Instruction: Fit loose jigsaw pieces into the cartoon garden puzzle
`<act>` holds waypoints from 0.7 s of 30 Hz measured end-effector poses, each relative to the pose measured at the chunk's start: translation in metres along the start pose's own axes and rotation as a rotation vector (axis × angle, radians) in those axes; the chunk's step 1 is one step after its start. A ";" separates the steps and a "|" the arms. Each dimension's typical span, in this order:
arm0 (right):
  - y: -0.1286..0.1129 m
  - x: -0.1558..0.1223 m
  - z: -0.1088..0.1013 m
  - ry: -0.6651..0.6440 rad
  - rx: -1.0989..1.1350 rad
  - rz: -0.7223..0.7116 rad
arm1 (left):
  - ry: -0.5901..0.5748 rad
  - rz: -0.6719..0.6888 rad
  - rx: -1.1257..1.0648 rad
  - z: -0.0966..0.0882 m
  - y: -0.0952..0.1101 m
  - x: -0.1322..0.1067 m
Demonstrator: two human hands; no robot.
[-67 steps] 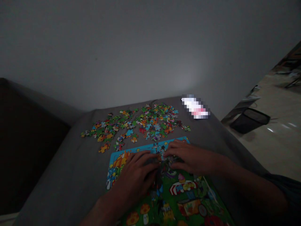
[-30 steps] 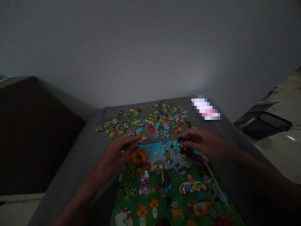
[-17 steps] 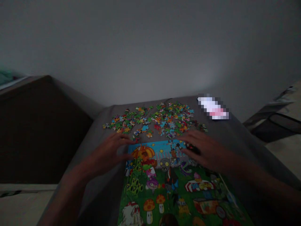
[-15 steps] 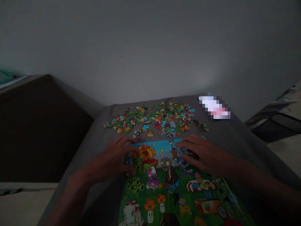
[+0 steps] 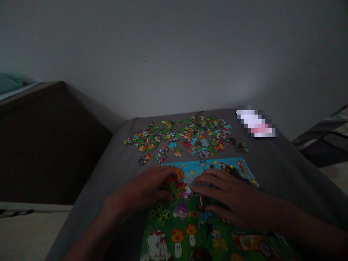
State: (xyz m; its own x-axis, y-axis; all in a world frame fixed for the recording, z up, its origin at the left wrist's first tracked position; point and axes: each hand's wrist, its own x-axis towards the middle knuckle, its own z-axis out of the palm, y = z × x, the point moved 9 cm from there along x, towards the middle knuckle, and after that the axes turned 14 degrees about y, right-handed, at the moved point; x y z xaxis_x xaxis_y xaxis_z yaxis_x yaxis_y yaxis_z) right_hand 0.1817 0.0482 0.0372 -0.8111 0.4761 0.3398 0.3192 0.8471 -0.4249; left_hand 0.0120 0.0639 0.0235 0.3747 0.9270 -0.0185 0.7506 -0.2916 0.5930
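Note:
A colourful cartoon picture sheet with a blue strip along its far edge lies flat before me; its near end runs out of view. Over its upper left part is my left hand, fingers apart and slightly curled, with nothing visible in them. My right hand spreads its fingers across the upper middle and right of the sheet, also without anything in them. Whether the fingertips touch the sheet I cannot tell. Beyond the sheet's far edge, many loose jigsaw pieces are scattered in a wide heap.
A phone with a lit, blurred screen lies right of the pieces. Everything rests on a grey cloth surface against a pale wall. At left stands a dark brown box-like piece of furniture.
Both hands have come nearer to me over the sheet. My right hand has uncovered the sheet's upper right corner. The view has shifted slightly.

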 end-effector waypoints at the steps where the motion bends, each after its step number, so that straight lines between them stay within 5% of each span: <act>1: -0.007 -0.001 0.007 -0.019 -0.009 -0.041 | 0.013 0.005 0.003 0.001 0.001 0.001; 5: -0.015 -0.004 0.022 -0.055 -0.052 -0.112 | 0.022 0.043 0.025 0.002 0.009 0.004; 12: 0.015 -0.003 0.014 -0.019 -0.132 -0.037 | 0.011 0.155 0.033 0.002 0.021 0.004; 21: 0.026 0.001 0.008 0.010 -0.028 0.088 | -0.022 0.041 -0.069 0.008 0.011 0.004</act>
State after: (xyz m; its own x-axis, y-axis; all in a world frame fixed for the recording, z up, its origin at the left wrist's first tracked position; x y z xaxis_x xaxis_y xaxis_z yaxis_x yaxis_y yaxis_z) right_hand 0.1854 0.0684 0.0193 -0.7746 0.5510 0.3104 0.4025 0.8081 -0.4301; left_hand 0.0258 0.0626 0.0236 0.4164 0.9091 -0.0103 0.6956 -0.3112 0.6475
